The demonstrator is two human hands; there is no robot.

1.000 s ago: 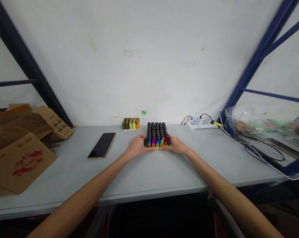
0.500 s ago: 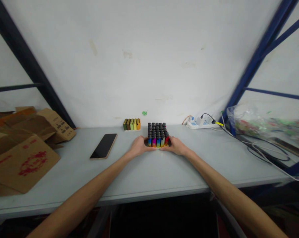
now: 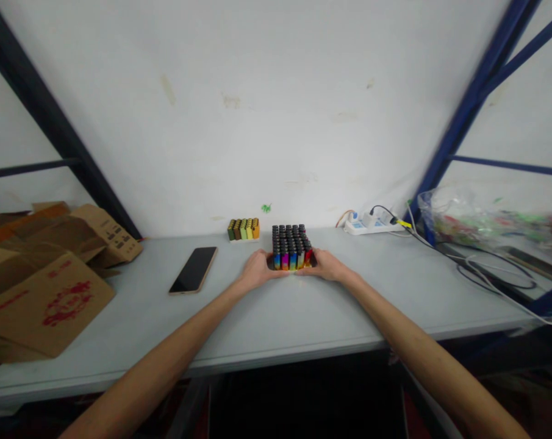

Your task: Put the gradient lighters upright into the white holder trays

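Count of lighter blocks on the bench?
2. The black-topped block is between the left hand and right hand; the green-to-orange block sits farther back and left, near the wall. Any behind the cardboard boxes would be hidden.

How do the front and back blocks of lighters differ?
The left hand and right hand grip the front block; the back block is untouched. The front block has black tops, the back block partly yellow ones. The front block looks bigger than the back block. Both are rows of upright pieces.
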